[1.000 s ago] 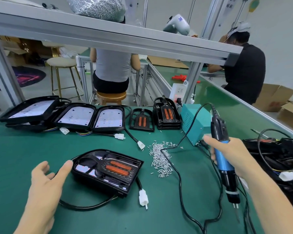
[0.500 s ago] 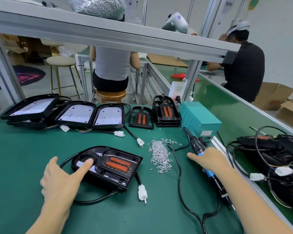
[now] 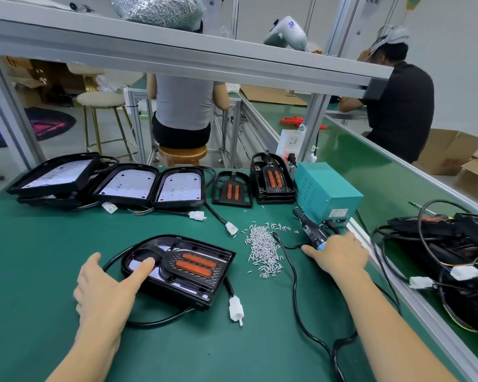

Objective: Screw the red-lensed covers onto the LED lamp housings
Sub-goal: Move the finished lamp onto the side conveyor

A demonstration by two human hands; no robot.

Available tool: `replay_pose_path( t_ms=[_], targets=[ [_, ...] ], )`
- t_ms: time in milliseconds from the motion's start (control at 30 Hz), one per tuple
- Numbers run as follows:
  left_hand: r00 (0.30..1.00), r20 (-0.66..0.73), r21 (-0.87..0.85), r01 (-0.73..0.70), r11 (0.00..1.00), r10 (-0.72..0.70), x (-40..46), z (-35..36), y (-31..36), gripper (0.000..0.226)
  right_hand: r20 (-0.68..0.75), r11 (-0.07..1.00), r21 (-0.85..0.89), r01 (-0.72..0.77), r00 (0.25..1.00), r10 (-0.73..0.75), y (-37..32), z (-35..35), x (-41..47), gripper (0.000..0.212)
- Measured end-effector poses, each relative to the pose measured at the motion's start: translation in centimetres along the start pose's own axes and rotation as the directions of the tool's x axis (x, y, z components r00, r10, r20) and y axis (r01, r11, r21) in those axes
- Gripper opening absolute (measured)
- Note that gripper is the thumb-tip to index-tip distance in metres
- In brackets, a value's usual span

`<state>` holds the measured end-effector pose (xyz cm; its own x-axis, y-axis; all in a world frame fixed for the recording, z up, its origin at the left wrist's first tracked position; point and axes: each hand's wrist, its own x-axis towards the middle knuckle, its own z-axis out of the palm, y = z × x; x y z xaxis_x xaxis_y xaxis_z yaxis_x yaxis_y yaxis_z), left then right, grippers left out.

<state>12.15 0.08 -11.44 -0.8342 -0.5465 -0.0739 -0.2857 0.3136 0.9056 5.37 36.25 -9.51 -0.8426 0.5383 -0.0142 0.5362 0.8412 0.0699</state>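
A black LED lamp housing [image 3: 204, 292] lies on the green mat in front of me, and a red-lensed cover [image 3: 196, 264] sits on top of it. My left hand [image 3: 108, 285] rests at its left end, the straight index finger pressing on the cover. To the right, my right hand [image 3: 340, 252] lies over the blue handle of the electric screwdriver [image 3: 309, 230], gripping it. The tool lies flat on the mat beside a pile of small silver screws [image 3: 262, 249]. How far the fingers wrap the handle is hidden.
Open housings with white LED boards [image 3: 127, 183] line the back left, next to a loose cover [image 3: 232, 191] and a stack of covers [image 3: 273, 180]. A teal power box [image 3: 326, 188] stands behind the screwdriver. Cabled lamps [image 3: 453, 244] pile up at the right. The screwdriver's cord [image 3: 295, 293] crosses the mat.
My right hand has brought the screwdriver down from upright in the air and laid it flat on the mat. My left hand slid further onto the cover.
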Motion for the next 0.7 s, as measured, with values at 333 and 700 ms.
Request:
replay_pose_path(
  t_ms=[333, 700],
  targets=[
    [1.000, -0.003, -0.037, -0.019, 0.999, 0.019, -0.5, -0.2, -0.1, 0.091, -0.360, 0.886, 0.245, 0.394, 0.885, -0.295, -4.4, -4.0, -5.0, 0.057],
    [0.986, -0.070, 0.523, -0.094, 0.847, 0.153, -3.1, -0.8, -1.3, 0.088, 0.172, 0.553, 0.774, 0.309, 0.738, -0.653, -11.5, -2.0, -11.1, 0.068]
  ],
)
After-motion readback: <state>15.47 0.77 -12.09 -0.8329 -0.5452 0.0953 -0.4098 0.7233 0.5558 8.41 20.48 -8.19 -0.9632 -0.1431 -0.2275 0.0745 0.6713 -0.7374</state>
